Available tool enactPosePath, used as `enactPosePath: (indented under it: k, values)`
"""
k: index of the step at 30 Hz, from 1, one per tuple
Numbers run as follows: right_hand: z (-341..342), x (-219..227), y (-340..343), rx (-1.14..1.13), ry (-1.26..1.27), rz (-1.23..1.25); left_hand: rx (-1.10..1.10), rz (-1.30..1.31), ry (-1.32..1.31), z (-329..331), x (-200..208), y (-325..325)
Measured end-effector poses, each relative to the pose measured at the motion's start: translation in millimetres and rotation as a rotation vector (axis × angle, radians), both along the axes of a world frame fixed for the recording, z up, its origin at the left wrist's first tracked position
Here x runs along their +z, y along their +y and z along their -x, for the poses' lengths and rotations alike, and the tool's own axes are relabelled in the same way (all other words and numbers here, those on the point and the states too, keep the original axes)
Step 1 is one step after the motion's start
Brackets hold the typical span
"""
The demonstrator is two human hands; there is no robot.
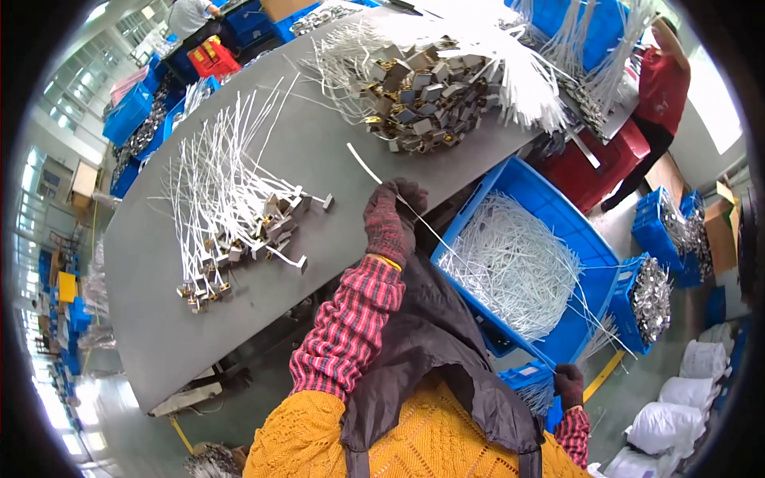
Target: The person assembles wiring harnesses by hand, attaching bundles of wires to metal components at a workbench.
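Note:
My left hand point(392, 215), in a dark red knitted glove, is closed around a thin white strip point(363, 162) near the table's front edge. One flat end of the strip sticks up past the fingers, and a thinner length runs down toward the blue bin point(586, 231). A tangled heap of white strips point(518, 267) lies in that bin. My right hand point(569, 385), in a dark glove, is low at the bin's near right corner. Its fingers look curled, and whatever they hold cannot be made out.
On the grey table point(327, 151) lie a bunch of white strips with small metal pieces point(235, 215) and a larger pile of metal blocks point(430, 99). Blue bins of metal parts point(649, 299) and white sacks point(669, 418) stand at right. A person in red point(663, 84) stands beyond.

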State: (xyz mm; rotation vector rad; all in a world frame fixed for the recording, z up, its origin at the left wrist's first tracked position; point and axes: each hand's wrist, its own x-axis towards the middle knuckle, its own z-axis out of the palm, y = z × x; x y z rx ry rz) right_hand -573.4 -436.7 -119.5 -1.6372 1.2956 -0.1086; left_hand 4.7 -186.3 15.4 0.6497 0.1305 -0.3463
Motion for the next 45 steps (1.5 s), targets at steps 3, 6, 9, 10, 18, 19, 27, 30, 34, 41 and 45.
enactPosePath:
  k: [3,6,9,10,18,19,27,30,34,41,45]
  values:
    - [-11,1,0,-0.087,-0.064,-0.062,0.089,-0.014,-0.041,-16,5,24]
    - [-24,2,-4,-0.063,-0.063,-0.053,0.118,-0.03,-0.057,-24,12,40]
    - [-25,4,-12,-0.048,-0.048,-0.025,0.127,-0.065,-0.023,-28,13,49]
    - [-23,5,-15,-0.011,-0.081,-0.01,0.117,-0.078,-0.011,-30,12,51]
    - [-153,23,33,0.137,-0.326,-0.16,-0.196,-0.016,-0.238,26,-4,59]
    - [-192,33,53,0.146,-0.346,-0.178,-0.245,-0.176,-0.402,34,6,59]
    - [-481,148,216,0.595,-0.801,-0.272,-0.13,-0.989,-0.568,61,6,96]
    - [-526,159,260,0.793,-0.973,-0.286,0.396,-1.158,-0.696,17,30,153]
    - [-555,146,306,1.166,-0.78,0.04,0.529,-1.134,-0.496,-6,43,265]
    - [-596,105,353,1.431,-0.752,0.574,0.529,-1.304,-0.306,-12,48,385]
    - [-614,123,376,1.525,-0.814,0.638,0.575,-1.233,-0.211,-13,28,423]
